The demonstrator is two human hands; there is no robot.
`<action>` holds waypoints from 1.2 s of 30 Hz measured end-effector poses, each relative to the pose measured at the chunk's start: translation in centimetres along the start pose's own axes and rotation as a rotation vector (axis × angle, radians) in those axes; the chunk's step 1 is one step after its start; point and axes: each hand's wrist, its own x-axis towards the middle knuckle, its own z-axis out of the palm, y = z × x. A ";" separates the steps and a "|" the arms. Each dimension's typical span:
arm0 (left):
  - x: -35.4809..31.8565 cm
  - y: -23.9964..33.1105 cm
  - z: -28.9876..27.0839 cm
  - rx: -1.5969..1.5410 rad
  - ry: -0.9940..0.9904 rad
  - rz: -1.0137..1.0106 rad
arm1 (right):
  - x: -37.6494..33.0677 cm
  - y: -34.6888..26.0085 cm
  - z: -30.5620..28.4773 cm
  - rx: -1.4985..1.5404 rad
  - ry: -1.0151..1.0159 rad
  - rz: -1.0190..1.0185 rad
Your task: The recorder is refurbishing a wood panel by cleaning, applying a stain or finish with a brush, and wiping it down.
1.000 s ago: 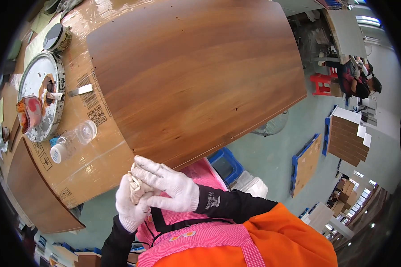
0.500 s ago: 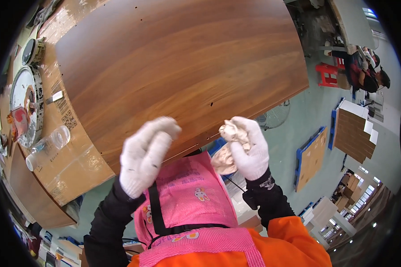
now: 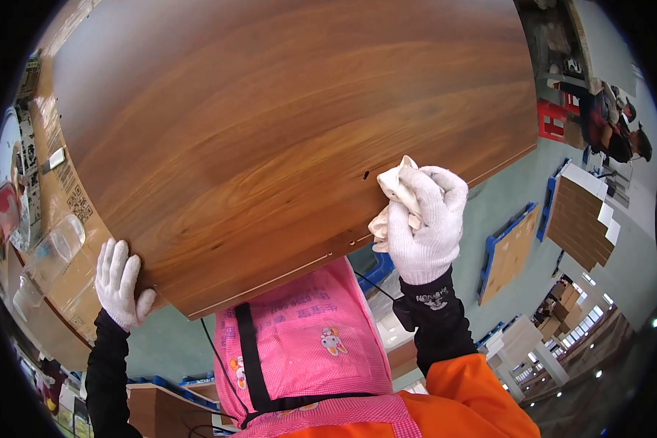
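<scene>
A large brown wood-grain panel lies before me, with a few small dark holes in it. My right hand, in a white knit glove, closes its fingers round a crumpled cream cloth at the panel's near edge, on the right. A dark oblong hole shows just left of the cloth. My left hand, gloved the same way, rests with fingers stretched out beside the panel's near left corner, over the cardboard. Nothing shows in its grasp.
Tape-covered cardboard on the left bears a clear plastic bottle, a small white-bladed scraper and a paint-stained round tub. On the right stand a pallet of stacked brown boards and a red stool; people sit farther off.
My left hand has swung left and down to the panel's left corner, fingers now spread. My right hand has moved slightly right with the cloth, bringing it over the panel.
</scene>
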 end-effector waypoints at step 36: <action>-1.9 -1.9 1.8 -0.011 0.050 0.039 | 1.0 -0.5 2.7 -0.248 0.044 -0.114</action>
